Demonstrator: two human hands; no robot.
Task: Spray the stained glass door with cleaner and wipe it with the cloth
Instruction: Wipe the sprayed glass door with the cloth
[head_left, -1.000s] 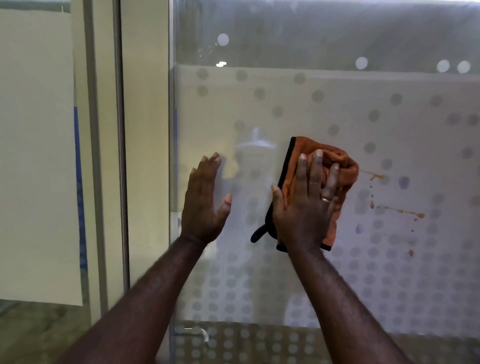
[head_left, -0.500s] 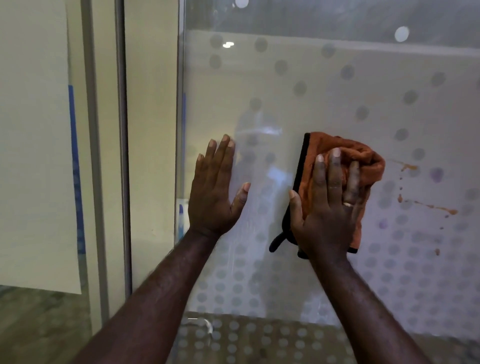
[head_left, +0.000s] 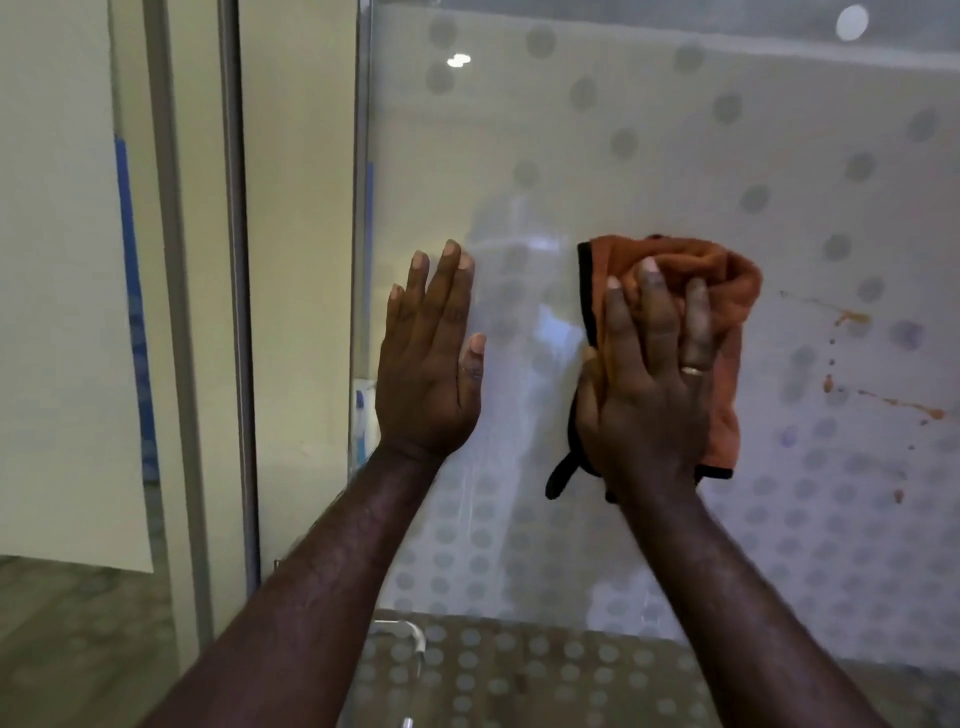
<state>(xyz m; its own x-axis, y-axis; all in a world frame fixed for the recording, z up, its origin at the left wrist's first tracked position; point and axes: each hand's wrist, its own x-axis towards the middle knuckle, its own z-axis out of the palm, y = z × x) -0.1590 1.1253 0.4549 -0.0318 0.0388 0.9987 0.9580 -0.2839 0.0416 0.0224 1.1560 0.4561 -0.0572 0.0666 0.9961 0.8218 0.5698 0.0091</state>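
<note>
The frosted glass door (head_left: 649, 156) with a grey dot pattern fills the view. Orange-brown stains (head_left: 852, 318) streak and drip across it at the right. My right hand (head_left: 649, 384) presses a crumpled orange cloth (head_left: 727, 291) with a black edge flat against the glass, just left of the stains. My left hand (head_left: 431, 364) lies flat on the glass near the door's left edge, fingers together, holding nothing. No spray bottle is clearly in view.
A metal door handle (head_left: 410, 636) sits low by the door's left edge. Left of the door stand metal frame posts (head_left: 236, 312) and a pale panel with a blue vertical strip (head_left: 132, 312). A white and blue object (head_left: 363, 410) shows behind the glass edge.
Both hands and the cloth have shifted slightly rightward and upward on the glass. The view has moved with them, and the stains sit closer to the cloth.
</note>
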